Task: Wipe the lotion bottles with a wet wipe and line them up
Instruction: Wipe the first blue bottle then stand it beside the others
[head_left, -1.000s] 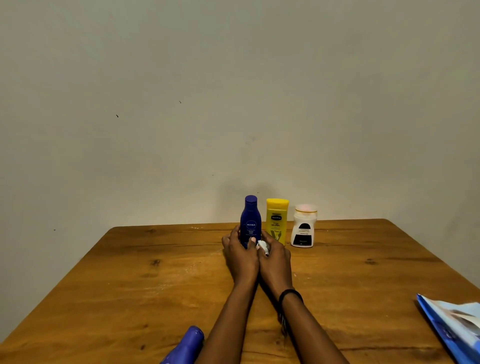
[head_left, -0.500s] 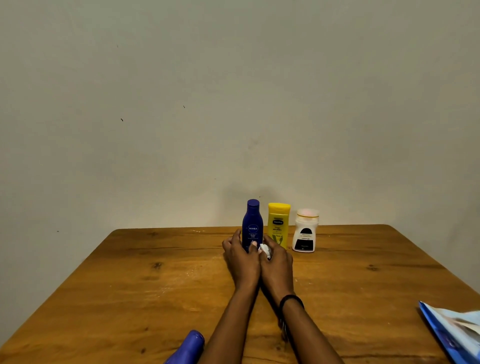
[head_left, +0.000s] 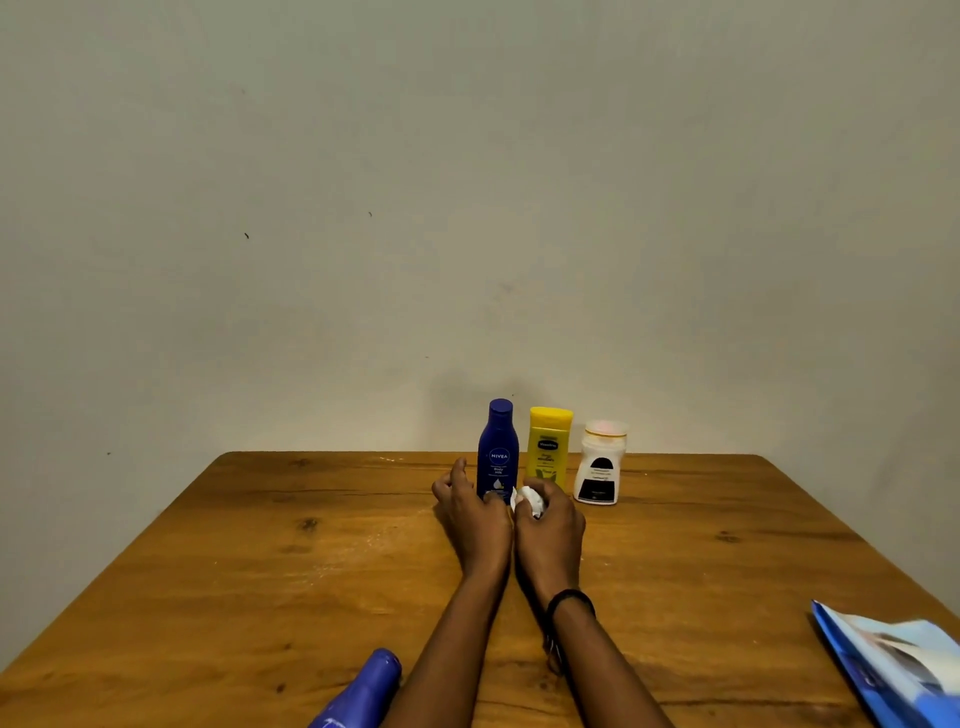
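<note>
Dark blue plastic lotion bottle (head_left: 497, 451) upright, cap up; base hidden by left hand (head_left: 475, 514), grip unclear. Right hand (head_left: 551, 530) clutching crumpled white wipe (head_left: 530, 500).

Table (head_left: 260, 571) rear, left to right: Nivea bottle (head_left: 498, 449) | Vaseline bottle (head_left: 549, 441) | third bottle (head_left: 600, 467)

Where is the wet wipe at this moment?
In the head view, the wet wipe is bunched in the right hand, right at the foot of the standing blue bottle, beside the left hand.
</note>
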